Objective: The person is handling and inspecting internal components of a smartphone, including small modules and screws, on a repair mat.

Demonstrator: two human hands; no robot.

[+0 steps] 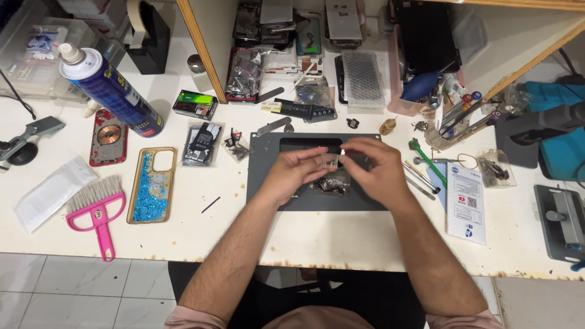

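Pinching a small clear piece (329, 160) between them, the left hand (292, 173) and right hand (378, 170) met just above the grey mat (268, 183), fingers closed on it. Dark small parts (332, 184) lay loose on the mat beneath, unassembled; the work looked only midway.

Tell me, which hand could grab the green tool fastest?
Probably the right hand: the green tool lies just beside it, while the left hand sits farther away. Both hands pinch a small clear piece.
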